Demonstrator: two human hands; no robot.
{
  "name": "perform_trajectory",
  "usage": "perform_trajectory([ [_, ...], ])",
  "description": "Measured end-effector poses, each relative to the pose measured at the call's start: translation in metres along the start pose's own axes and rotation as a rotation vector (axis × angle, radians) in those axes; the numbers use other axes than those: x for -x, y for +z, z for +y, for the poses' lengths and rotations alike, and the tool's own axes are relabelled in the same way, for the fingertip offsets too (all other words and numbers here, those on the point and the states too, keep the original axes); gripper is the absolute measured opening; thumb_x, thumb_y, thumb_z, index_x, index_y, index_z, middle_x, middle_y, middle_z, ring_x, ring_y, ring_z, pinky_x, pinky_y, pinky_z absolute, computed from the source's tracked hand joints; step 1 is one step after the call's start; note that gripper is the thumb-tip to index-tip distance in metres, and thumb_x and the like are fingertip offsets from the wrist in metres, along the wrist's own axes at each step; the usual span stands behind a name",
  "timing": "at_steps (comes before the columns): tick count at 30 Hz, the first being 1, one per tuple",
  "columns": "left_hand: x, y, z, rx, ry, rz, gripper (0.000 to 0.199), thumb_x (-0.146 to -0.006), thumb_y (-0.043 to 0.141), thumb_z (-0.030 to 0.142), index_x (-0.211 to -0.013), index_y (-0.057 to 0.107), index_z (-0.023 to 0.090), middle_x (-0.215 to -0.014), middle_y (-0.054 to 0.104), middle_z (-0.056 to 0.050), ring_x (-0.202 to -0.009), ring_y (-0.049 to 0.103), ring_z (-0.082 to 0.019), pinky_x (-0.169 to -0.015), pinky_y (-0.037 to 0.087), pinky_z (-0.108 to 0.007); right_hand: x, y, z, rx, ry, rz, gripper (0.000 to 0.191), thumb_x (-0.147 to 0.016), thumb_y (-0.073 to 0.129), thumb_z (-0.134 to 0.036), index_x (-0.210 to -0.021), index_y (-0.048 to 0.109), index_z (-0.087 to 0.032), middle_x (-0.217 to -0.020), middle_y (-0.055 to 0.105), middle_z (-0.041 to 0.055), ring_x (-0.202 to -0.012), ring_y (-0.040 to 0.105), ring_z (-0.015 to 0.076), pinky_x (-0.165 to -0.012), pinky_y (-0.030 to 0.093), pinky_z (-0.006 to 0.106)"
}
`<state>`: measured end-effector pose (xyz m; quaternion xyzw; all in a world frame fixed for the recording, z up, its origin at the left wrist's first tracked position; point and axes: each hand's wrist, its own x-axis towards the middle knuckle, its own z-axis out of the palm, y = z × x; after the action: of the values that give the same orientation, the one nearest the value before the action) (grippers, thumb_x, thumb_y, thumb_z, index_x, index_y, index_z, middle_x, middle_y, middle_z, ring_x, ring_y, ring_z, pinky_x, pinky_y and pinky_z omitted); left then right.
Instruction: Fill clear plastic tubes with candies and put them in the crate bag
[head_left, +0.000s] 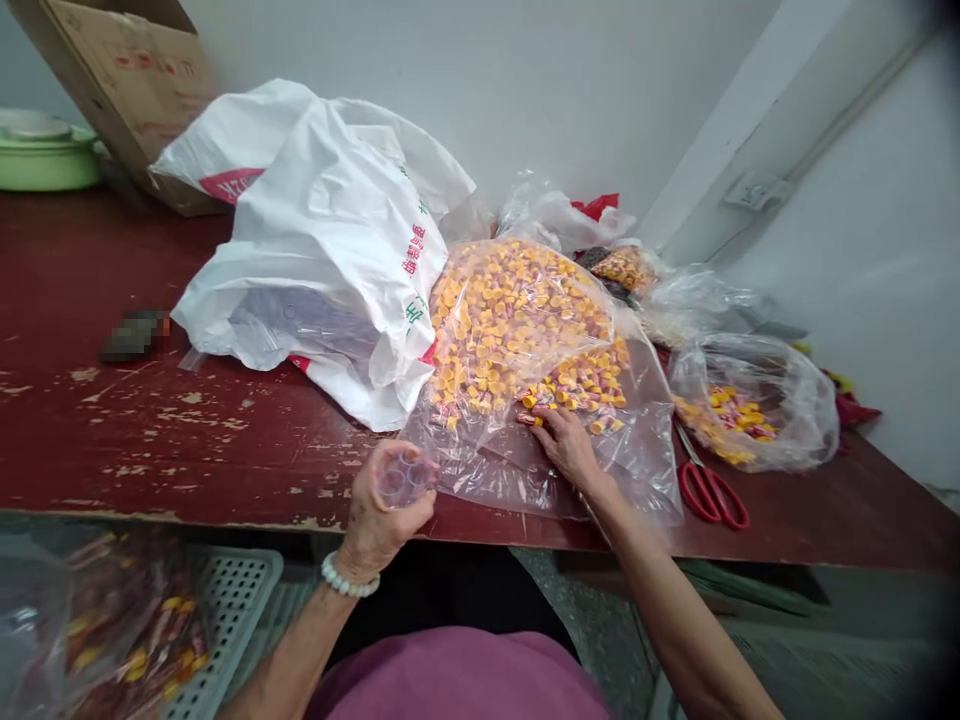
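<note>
My left hand (390,500), with a pale bead bracelet at the wrist, is closed around a clear plastic holder (405,478) with several round openings. It is just above the table's front edge. My right hand (566,445) reaches into the mouth of a large clear plastic bag (502,480). Its fingers are bent at the near edge of a heap of small yellow-capped pieces (517,310) with red, printed bodies. One such yellow-capped piece (529,419) is at the fingertips. Part of the grip is hidden by the back of the hand.
A white woven sack (322,220) holding clear plastic parts (300,320) stands left of the bag. Red-handled scissors (712,490) and a smaller clear bag (795,410) of pieces lie right. Below left is a white perforated basket (232,610); a cardboard box (142,90) stands behind.
</note>
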<state>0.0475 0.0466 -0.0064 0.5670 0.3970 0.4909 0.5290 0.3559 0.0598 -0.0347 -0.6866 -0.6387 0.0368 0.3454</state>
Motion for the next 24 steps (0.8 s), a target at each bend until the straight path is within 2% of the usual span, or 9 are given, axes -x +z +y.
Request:
perform_trajectory([
  [3,0.001,0.017,-0.003,-0.095,0.031,-0.031,0.039,-0.061,0.065,0.009,-0.094,0.047,0.019,-0.086,0.064,-0.003,-0.077,0.066,-0.018,-0.068,0.054,-0.028,0.004,0.004,-0.009,-0.029,0.008,0.001,0.023,-0.082,0.055,-0.035,-0.095,0.064,-0.017,-0.096,0.065,0.0113,-0.09,0.058,0.0247,-0.083,0.046,0.041],
  [6,0.0,0.022,-0.006,-0.184,0.092,-0.035,0.037,-0.061,0.062,0.009,-0.093,0.048,0.018,-0.086,0.062,-0.003,-0.078,0.065,-0.018,-0.07,0.054,-0.028,0.015,-0.006,-0.041,-0.128,-0.039,-0.021,0.025,-0.088,0.051,-0.034,-0.104,0.059,-0.018,-0.095,0.064,0.0087,-0.082,0.06,0.0197,-0.077,0.049,0.035],
  [9,0.0,0.022,-0.006,-0.213,0.127,-0.055,0.036,-0.062,0.06,0.009,-0.094,0.047,0.019,-0.087,0.061,-0.002,-0.081,0.065,-0.017,-0.072,0.054,-0.028,0.028,-0.019,-0.08,-0.191,-0.278,-0.097,0.022,-0.091,0.049,-0.025,-0.111,0.054,-0.021,-0.101,0.061,0.0075,-0.089,0.059,0.0178,-0.08,0.049,0.032],
  [11,0.0,0.022,-0.003,-0.268,0.161,-0.075,0.036,-0.062,0.059,0.009,-0.095,0.048,0.019,-0.087,0.061,-0.002,-0.081,0.065,-0.017,-0.073,0.053,-0.028,0.035,-0.024,-0.101,-0.117,-0.435,-0.117,0.024,-0.091,0.045,-0.018,-0.115,0.052,-0.02,-0.106,0.058,0.0099,-0.097,0.056,0.0195,-0.084,0.049,0.035],
  [13,0.0,0.023,0.002,-0.362,0.207,-0.11,0.038,-0.061,0.058,0.007,-0.096,0.05,0.019,-0.086,0.062,-0.002,-0.08,0.064,-0.017,-0.074,0.052,-0.028,0.038,-0.027,-0.114,-0.009,-0.543,-0.13,0.029,-0.091,0.042,-0.012,-0.118,0.05,-0.019,-0.106,0.056,0.0117,-0.097,0.054,0.0204,-0.082,0.049,0.036],
  [17,0.001,0.025,0.009,-0.459,0.256,-0.171,0.04,-0.058,0.057,0.004,-0.096,0.052,0.018,-0.085,0.064,-0.001,-0.079,0.063,-0.017,-0.073,0.05,-0.028,0.038,-0.032,-0.119,0.095,-0.684,-0.16,0.034,-0.091,0.036,-0.006,-0.12,0.05,-0.017,-0.102,0.055,0.0114,-0.09,0.052,0.0195,-0.077,0.05,0.035],
  [21,0.001,0.025,0.008,-0.418,0.212,-0.148,0.04,-0.059,0.057,0.005,-0.096,0.051,0.018,-0.084,0.063,-0.002,-0.076,0.063,-0.016,-0.069,0.05,-0.027,0.038,-0.04,-0.118,0.072,-0.646,-0.09,0.039,-0.09,0.038,-0.004,-0.125,0.045,-0.019,-0.108,0.052,0.0119,-0.097,0.051,0.0201,-0.083,0.049,0.037],
  [24,0.002,0.026,0.007,-0.395,0.191,-0.157,0.038,-0.058,0.057,0.005,-0.094,0.051,0.017,-0.081,0.062,-0.001,-0.072,0.061,-0.015,-0.065,0.049,-0.026,0.041,-0.041,-0.122,0.02,-0.661,-0.239,0.041,-0.09,0.04,-0.006,-0.128,0.043,-0.023,-0.109,0.053,0.0096,-0.099,0.052,0.0188,-0.082,0.051,0.034],
])
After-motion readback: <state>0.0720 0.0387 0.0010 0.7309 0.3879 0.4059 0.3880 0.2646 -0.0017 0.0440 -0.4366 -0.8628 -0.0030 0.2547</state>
